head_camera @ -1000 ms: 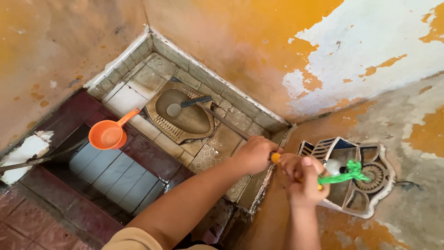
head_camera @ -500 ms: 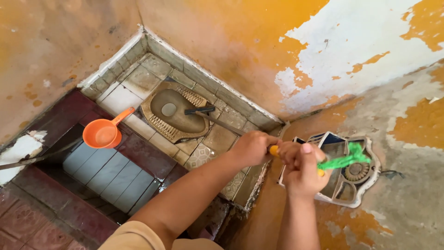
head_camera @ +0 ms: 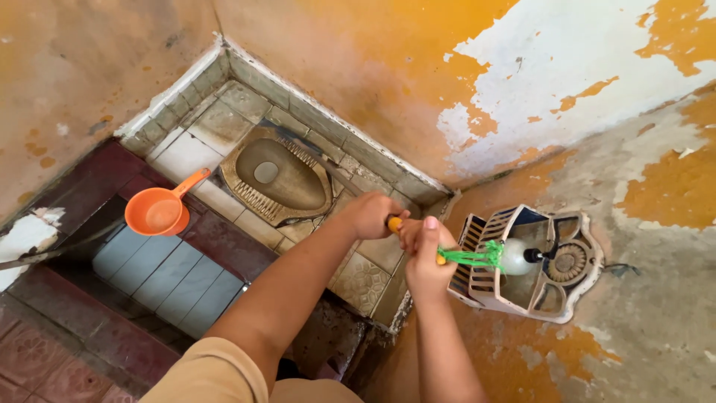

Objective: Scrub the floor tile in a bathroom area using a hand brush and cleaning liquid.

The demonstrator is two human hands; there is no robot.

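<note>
Both my hands grip the orange handle of a brush [head_camera: 393, 223]. My left hand [head_camera: 371, 216] holds the handle's near end, and my right hand [head_camera: 424, 257] holds it closer to the head. The brush's green bristles [head_camera: 474, 256] reach into the left side of a dirty white plastic rack [head_camera: 514, 302] fixed to the wall. Inside the rack, a pale bottle with a black cap [head_camera: 516, 256] lies right beside the bristles.
A stained squat toilet pan [head_camera: 277, 177] sits in a raised tiled platform [head_camera: 186, 153] in the corner. An orange plastic dipper [head_camera: 158, 210] rests at the platform's edge above a tiled water basin [head_camera: 160, 276]. Peeling orange and white walls [head_camera: 567, 82] surround everything.
The green bristles have pulled back from the middle of the rack to its left side. The view has shifted slightly; both hands keep their grip on the handle.
</note>
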